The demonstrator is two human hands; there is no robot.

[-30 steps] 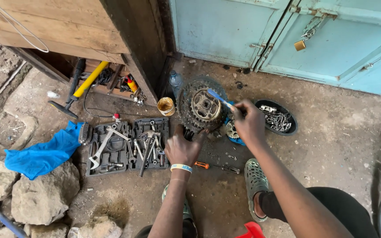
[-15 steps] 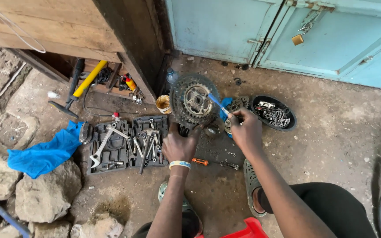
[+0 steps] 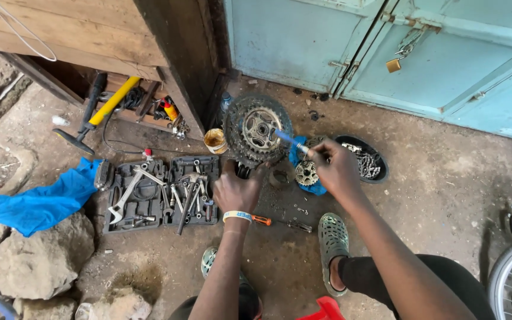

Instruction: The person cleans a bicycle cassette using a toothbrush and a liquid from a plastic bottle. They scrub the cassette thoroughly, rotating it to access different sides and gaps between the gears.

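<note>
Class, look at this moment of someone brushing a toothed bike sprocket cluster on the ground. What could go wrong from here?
The left hand grips the sprocket cluster near its teeth, so a slip could nick the fingers. The small tin stands close beside the cluster and might get knocked over. The brush in the right hand may flick grime toward the open tool case.

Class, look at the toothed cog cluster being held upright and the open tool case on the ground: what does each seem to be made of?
Cog cluster: likely steel, its dull grey teeth darkened by grime. Tool case: apparently moulded dark plastic, matte, with shaped recesses holding shiny metal tools.
</note>
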